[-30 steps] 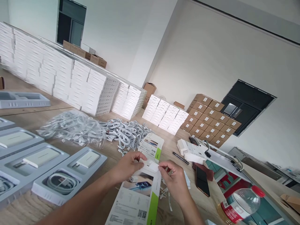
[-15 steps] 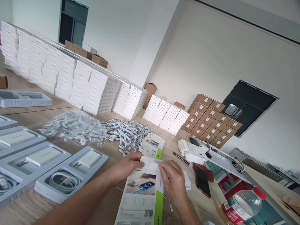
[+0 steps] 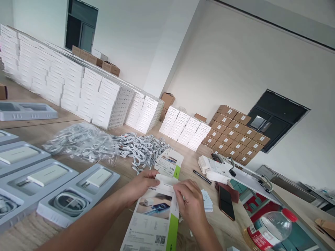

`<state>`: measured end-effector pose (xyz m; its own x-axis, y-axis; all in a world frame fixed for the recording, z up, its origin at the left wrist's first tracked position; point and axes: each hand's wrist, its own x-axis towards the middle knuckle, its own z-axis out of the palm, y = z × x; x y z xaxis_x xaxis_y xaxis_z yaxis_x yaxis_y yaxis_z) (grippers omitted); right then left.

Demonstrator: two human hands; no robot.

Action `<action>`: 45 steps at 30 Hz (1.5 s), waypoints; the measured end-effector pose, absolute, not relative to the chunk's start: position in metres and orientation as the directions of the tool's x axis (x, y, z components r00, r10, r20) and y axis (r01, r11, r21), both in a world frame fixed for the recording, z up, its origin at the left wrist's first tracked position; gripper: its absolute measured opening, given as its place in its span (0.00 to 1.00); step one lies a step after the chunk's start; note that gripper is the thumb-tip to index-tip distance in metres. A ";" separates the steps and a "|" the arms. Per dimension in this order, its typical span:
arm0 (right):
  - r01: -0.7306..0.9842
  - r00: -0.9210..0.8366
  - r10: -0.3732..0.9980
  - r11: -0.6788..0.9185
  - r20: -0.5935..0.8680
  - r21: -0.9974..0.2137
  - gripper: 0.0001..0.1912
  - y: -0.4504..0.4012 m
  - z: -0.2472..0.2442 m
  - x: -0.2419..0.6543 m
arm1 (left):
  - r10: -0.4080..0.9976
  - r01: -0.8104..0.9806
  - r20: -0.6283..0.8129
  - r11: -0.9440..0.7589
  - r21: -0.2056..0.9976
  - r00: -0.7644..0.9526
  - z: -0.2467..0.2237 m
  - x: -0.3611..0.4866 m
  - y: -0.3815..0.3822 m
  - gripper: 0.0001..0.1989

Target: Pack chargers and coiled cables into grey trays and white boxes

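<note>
A white and green printed packaging box [image 3: 153, 216] with a charger and phone picture is held in front of me, its printed face upward. My left hand [image 3: 142, 186] pinches the left side of its white top flap. The fingers of my right hand [image 3: 190, 198] are closed on the right edge near the same flap. Just beyond lie more flat boxes [image 3: 169, 162] with the same print. To the left, grey trays [image 3: 102, 195] hold white charger plugs [image 3: 98, 177] and coiled cables [image 3: 70, 203].
Loose white cables [image 3: 146, 150] and a bagged cable heap [image 3: 81, 141] lie behind my hands. Tall stacks of white boxes [image 3: 104, 101] line the table's far side. On the right are a pen [image 3: 202, 177], a phone [image 3: 226, 202], paper slips [image 3: 207, 200] and a red-capped bottle [image 3: 272, 226].
The box has shifted slightly left and its top flap has tilted over. My right hand has moved a little left along the edge; both hands keep their hold.
</note>
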<state>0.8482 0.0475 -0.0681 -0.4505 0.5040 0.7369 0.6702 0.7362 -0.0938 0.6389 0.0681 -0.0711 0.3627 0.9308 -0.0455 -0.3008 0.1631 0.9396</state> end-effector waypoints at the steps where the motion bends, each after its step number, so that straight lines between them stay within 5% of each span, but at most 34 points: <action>1: 0.661 -0.466 0.509 0.744 0.724 -0.097 0.12 0.047 -0.068 0.848 | 0.924 -0.300 -0.035 0.159 0.941 0.380 -0.070 0.638 0.068 0.10; 16: 0.645 -0.404 0.594 0.724 0.695 -0.243 0.10 0.049 -0.067 0.853 | 0.907 -0.204 0.213 -0.146 0.968 0.363 -0.065 0.641 0.064 0.12; 25: 0.409 -0.289 0.872 0.485 0.394 -0.773 0.16 0.053 -0.060 0.867 | 0.890 -0.192 0.207 -0.138 0.972 0.407 -0.071 0.644 0.064 0.12; 30: 0.294 -0.313 0.916 0.346 0.253 -0.891 0.21 0.049 -0.058 0.869 | 0.897 -0.195 0.209 -0.141 0.971 0.390 -0.071 0.644 0.064 0.12; 36: 0.399 -0.256 0.908 0.411 0.330 -0.820 0.21 0.052 -0.062 0.868 | 0.904 -0.168 0.224 -0.173 0.971 0.364 -0.072 0.644 0.062 0.10; 40: 0.552 -0.351 0.781 0.618 0.516 -0.560 0.20 0.054 -0.061 0.870 | 0.906 -0.162 0.234 -0.188 0.969 0.351 -0.072 0.646 0.061 0.09; 45: 0.621 -0.451 0.683 0.702 0.575 -0.348 0.18 0.054 -0.060 0.873 | 0.912 -0.142 0.239 -0.202 0.969 0.334 -0.072 0.647 0.061 0.08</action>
<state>0.8730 0.0544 -0.0600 -0.4506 0.6830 0.5748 0.6209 0.7025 -0.3479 0.6473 0.0605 -0.0720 0.3345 0.9117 0.2387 -0.1420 -0.2016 0.9691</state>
